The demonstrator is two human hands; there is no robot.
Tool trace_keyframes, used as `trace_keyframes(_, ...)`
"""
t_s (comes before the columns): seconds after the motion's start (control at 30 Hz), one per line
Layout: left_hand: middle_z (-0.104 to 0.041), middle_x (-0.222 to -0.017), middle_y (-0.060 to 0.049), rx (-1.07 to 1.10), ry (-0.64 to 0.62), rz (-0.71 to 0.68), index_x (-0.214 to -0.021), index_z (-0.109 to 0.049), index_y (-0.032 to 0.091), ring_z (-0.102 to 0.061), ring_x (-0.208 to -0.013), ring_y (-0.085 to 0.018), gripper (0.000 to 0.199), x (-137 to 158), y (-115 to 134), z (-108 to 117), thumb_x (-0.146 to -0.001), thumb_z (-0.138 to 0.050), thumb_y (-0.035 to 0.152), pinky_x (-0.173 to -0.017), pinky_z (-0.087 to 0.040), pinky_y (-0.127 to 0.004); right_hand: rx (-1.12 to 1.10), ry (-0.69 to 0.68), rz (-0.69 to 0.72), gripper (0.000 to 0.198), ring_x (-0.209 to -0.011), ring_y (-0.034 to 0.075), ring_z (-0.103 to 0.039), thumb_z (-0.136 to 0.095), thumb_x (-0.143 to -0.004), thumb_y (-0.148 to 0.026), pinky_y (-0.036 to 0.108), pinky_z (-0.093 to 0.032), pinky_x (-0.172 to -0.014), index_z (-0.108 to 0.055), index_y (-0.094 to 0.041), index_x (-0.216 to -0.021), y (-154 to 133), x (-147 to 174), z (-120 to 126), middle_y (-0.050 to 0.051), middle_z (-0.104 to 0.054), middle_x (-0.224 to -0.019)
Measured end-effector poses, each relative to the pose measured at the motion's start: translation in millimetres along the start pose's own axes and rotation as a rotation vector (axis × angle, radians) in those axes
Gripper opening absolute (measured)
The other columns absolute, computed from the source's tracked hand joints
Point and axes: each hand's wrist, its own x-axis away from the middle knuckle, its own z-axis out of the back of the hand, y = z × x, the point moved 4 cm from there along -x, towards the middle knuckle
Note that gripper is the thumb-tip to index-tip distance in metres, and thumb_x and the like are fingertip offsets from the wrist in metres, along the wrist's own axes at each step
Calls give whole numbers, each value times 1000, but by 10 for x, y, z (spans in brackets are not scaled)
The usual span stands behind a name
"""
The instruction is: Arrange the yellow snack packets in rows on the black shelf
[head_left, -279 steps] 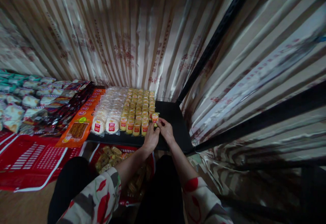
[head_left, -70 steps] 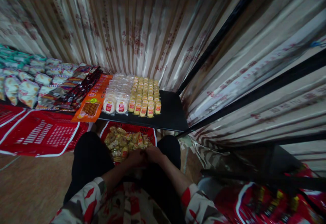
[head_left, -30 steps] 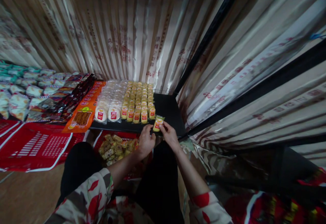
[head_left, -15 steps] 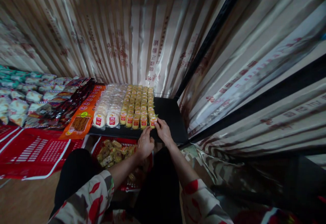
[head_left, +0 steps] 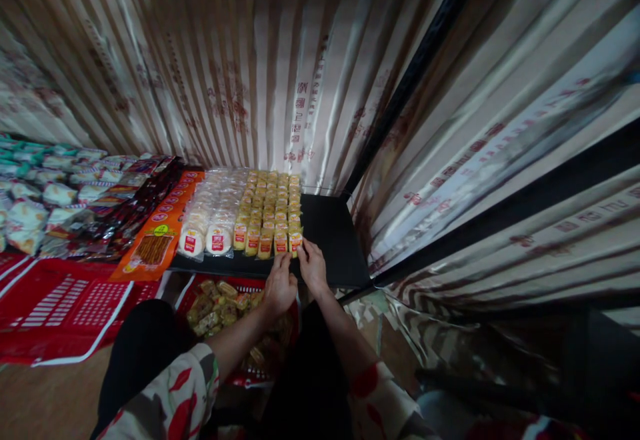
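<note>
On the black shelf [head_left: 330, 227], yellow snack packets [head_left: 265, 243] with red labels stand in several tight rows. The front packet of the rightmost row [head_left: 295, 244] is between my two hands. My right hand [head_left: 313, 268] grips its right side, fingertips closed against the wrapper. My left hand [head_left: 281, 287] is at its lower front edge, fingers bent and close together; the fingertips are partly hidden. Left of the yellow rows are clear packs of round white biscuits [head_left: 219, 240].
Below the shelf, a red basket [head_left: 187, 293] holds loose packets [head_left: 213, 310]. An orange snack bag [head_left: 153, 247], dark packets [head_left: 145, 193] and white bags [head_left: 59, 193] lie further left. A second red basket [head_left: 60, 293] is below them. Printed curtain [head_left: 300, 60] and black posts [head_left: 415, 73] surround the shelf.
The front right packet now stands more squarely in line with its row. Both hands stay at it, with my right hand slightly lower. The view has shifted a little.
</note>
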Motion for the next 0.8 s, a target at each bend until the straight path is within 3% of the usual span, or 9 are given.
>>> trace_keyframes(0.63,-41,-128,-13,-36,-27,40,-131,-41,10,-43,-119,-20,60,-23,-45,-9,-70,-41,7,-104,-36,-32,48,36,-63,46,-104,24,-50,-37,-85,-38,38,-43,-90,-55,-12,-118,-87,80,-61,14,-58,-116)
trace_keyframes(0.8,-40,-129,-13,10,3,1,-130,-41,10,-41,-122,-21,60,-10,-80,-26,-70,-40,7,-105,-34,-33,12,-3,-91,55,-118,24,-44,-36,-86,-45,40,-36,-100,-47,-12,-128,-73,37,-57,14,-51,-128)
